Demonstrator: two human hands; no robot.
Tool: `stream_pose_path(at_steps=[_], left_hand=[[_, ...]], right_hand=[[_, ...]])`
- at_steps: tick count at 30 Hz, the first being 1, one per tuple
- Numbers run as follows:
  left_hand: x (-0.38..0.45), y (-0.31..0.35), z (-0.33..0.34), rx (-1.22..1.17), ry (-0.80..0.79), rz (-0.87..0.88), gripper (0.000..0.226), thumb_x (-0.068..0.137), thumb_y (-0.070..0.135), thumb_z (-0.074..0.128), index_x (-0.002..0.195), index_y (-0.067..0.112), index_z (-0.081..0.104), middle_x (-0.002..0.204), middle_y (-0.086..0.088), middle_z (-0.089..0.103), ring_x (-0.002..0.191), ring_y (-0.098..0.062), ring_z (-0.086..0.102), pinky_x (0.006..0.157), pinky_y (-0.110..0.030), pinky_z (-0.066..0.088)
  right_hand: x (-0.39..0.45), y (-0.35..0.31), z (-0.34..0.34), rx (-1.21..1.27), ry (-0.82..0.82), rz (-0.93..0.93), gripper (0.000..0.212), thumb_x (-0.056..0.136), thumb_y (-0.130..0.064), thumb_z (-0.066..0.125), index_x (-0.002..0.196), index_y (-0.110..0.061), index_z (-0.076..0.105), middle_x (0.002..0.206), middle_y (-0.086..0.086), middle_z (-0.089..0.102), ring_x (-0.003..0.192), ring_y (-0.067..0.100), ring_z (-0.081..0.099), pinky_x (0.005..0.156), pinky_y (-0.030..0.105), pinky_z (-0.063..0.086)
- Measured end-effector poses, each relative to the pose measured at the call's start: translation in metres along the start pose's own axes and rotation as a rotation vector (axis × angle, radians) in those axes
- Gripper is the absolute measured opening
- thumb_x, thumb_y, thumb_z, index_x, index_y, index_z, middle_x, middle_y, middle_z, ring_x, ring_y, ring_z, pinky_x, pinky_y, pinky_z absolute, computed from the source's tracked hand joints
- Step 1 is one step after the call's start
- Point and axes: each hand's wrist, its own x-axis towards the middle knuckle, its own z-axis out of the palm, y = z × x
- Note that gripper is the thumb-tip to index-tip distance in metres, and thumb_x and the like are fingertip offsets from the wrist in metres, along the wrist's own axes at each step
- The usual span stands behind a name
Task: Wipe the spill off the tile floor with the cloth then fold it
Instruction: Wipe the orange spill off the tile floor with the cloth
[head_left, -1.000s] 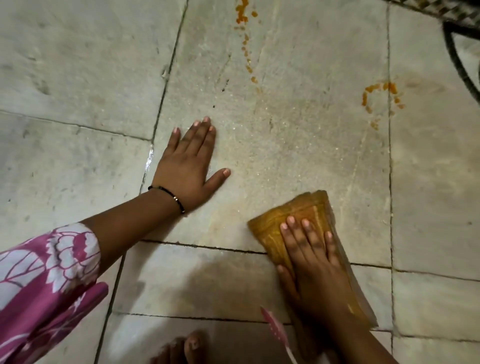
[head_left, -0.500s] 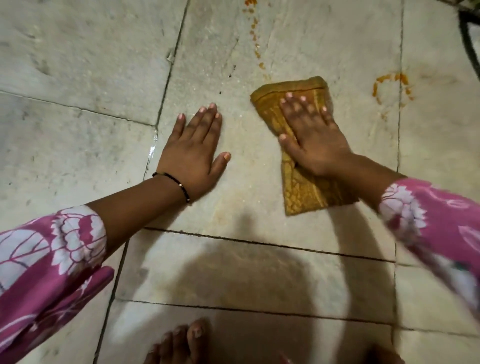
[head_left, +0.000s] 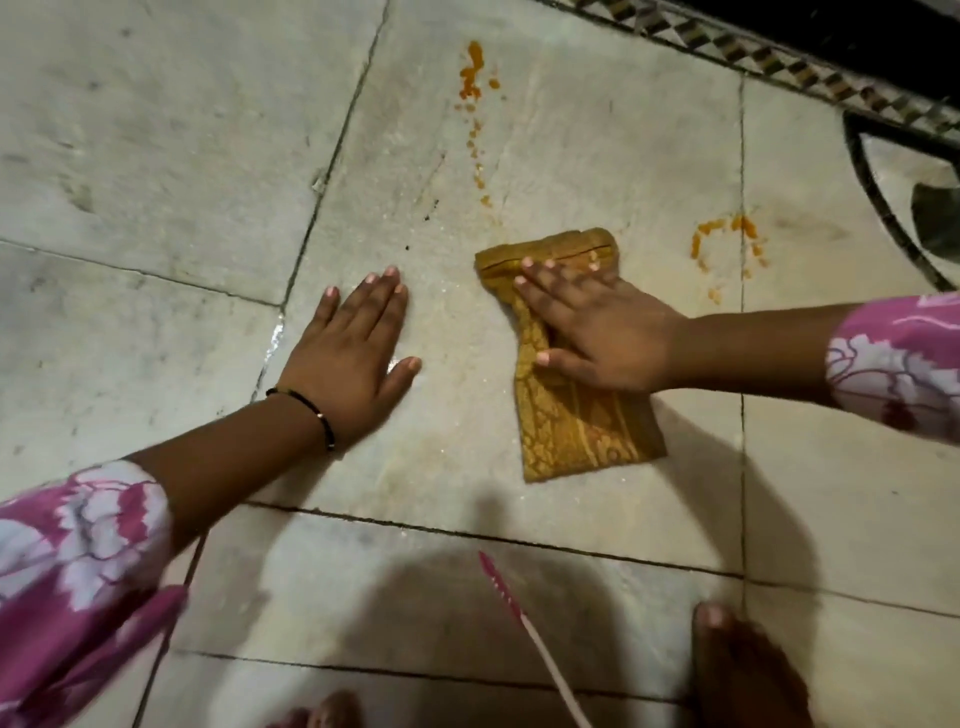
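A folded mustard-yellow cloth (head_left: 582, 415) lies on the pale tile floor (head_left: 156, 156). My right hand (head_left: 597, 332) presses flat on the cloth's far half, fingers straight and spread. My left hand (head_left: 353, 358) rests flat on the bare tile to the left of the cloth, fingers straight, a thin black bracelet on the wrist. An orange spill trail (head_left: 475, 104) runs up the tile beyond the cloth. A second ring of orange spots (head_left: 727, 244) lies to the cloth's right. Small orange bits sit on the cloth's far edge.
A patterned floor border (head_left: 753, 47) and a dark curved inlay (head_left: 883, 208) lie at the far right. My toes (head_left: 727, 670) show at the bottom edge, with a pink strip of clothing (head_left: 514, 608) hanging between them.
My right hand pushed the cloth away from me toward the spill trail, then drew it a little back and right. The left hand stayed planted on the tile.
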Motion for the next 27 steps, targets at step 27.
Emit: stream_pose_path(at_steps=[27], left_hand=[[0.089,0.212,0.020,-0.002,0.010,-0.109,0.080,0.091,0.064,0.005,0.148,0.007,0.002,0.156,-0.010,0.000,0.144,-0.024,0.006,0.112,-0.036,-0.013]], right_hand=[[-0.113,0.214,0.158,0.316,0.462,0.567,0.075,0.090,-0.060,0.015,0.151,-0.016,0.020,0.159,0.004,0.018,0.146,0.023,0.015,0.116,0.044,0.006]])
